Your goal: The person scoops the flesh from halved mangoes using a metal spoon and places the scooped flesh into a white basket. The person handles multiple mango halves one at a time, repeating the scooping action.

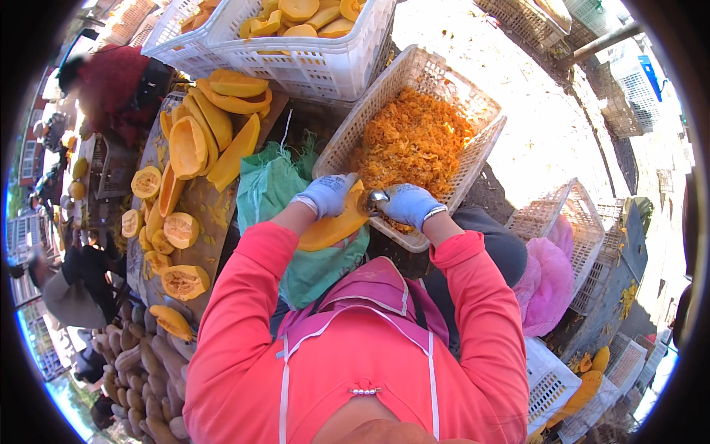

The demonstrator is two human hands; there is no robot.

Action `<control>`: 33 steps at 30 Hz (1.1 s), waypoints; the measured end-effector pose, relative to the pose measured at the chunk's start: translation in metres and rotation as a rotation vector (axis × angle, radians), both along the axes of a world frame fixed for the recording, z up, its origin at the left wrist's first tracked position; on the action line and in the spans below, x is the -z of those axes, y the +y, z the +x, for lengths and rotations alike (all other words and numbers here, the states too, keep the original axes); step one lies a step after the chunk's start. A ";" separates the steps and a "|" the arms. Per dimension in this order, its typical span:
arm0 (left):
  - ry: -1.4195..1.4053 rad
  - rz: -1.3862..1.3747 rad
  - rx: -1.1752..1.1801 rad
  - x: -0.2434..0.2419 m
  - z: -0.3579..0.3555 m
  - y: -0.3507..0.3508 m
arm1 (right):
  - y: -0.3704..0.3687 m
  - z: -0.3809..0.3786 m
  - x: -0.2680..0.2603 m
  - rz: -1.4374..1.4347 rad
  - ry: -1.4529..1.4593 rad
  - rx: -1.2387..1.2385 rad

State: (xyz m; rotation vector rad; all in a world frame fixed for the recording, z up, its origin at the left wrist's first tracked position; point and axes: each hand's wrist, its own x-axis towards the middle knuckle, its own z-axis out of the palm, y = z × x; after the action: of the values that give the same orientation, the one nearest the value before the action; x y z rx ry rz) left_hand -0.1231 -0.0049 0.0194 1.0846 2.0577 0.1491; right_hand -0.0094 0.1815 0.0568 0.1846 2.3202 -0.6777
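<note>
A peeled orange squash piece [334, 223] is held over my lap, where a green woven sack [324, 275] lies. My left hand [328, 194], in a pale blue work glove, grips its upper end. In the same kind of glove, my right hand [409, 205] holds a metal scoop [378, 196] against the squash's right side; the scoop's handle is hidden in the fist. Just beyond both hands stands a white plastic crate [339, 145], tilted in view, with a heap of stringy orange squash pulp and seeds [416, 139] in it.
To the left, a board [213, 222] bears peeled squash pieces [194, 141] and cut ends with seeds [181, 230]. A white crate of cleaned pieces [344, 61] stands ahead. Whole squashes [141, 377] are piled lower left. People [113, 89] work at left. A pink cloth [541, 286] hangs on a right-hand crate [588, 233].
</note>
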 end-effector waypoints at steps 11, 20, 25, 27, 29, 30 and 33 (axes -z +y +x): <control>-0.005 -0.022 -0.054 -0.007 -0.004 0.004 | 0.019 0.018 0.032 0.141 0.093 0.230; -0.510 0.313 -0.407 -0.011 -0.031 -0.028 | 0.035 0.040 0.022 -0.395 0.229 0.577; -0.709 0.439 -0.513 -0.033 -0.032 -0.039 | 0.034 0.052 0.042 0.060 0.227 0.370; -0.706 0.476 -0.556 -0.031 -0.034 -0.046 | 0.037 0.049 0.044 -0.194 0.268 0.525; -0.718 0.418 -0.591 -0.039 -0.029 -0.049 | 0.021 0.043 0.026 -0.532 0.299 0.606; -0.717 0.407 -0.600 -0.045 -0.030 -0.046 | 0.012 0.040 0.024 -0.762 0.261 0.643; -0.788 0.405 -0.625 -0.044 -0.036 -0.054 | 0.012 0.035 0.051 -0.448 0.315 0.516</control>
State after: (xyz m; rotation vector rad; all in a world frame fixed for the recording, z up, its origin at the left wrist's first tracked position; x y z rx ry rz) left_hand -0.1590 -0.0591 0.0637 0.4251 1.5746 1.1500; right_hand 0.0252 0.1935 0.0062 0.5063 2.3492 -1.5578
